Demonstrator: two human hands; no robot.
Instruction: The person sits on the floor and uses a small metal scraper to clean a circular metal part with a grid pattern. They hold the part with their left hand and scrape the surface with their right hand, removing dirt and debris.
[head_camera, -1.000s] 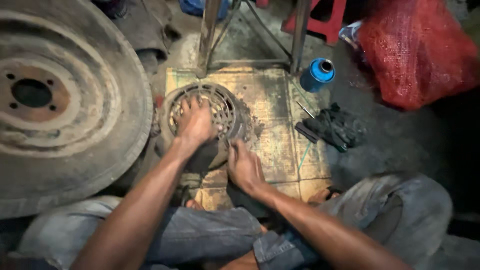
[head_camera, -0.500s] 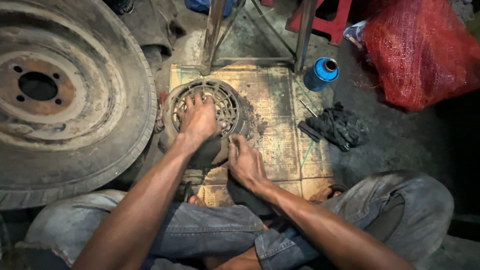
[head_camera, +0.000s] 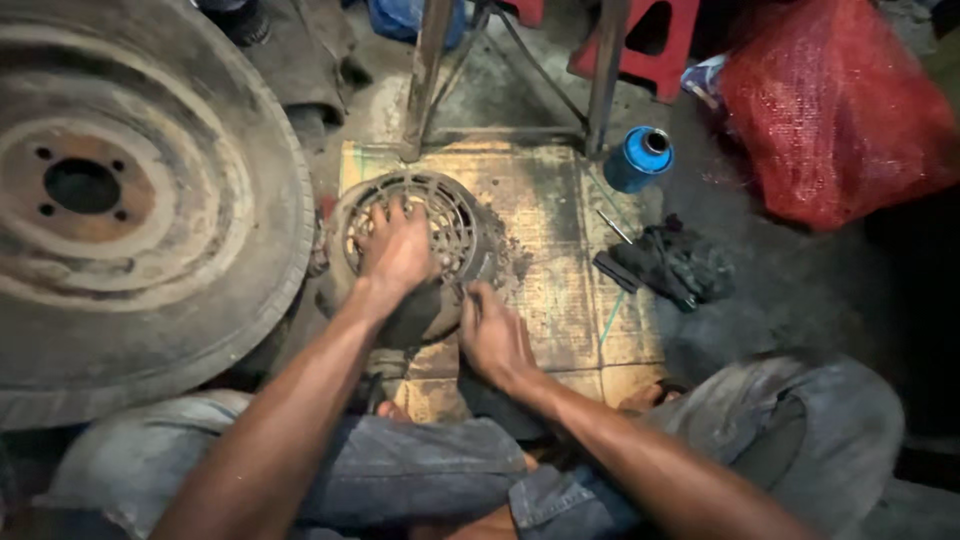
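Rusty metal grille cover (head_camera: 455, 215): I press my left hand (head_camera: 395, 250), fingers spread, flat on top; my right hand (head_camera: 492, 335), fingers curled, works its near edge. Bracing firmly should prevent slipping.

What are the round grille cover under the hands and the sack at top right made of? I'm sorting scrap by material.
The round grille cover looks like metal or hard plastic, dull and dirt-caked; its stiff thin ribs don't settle which. The left hand presses on it. The red sack appears to be woven plastic mesh: slightly glossy, with a visible net weave.
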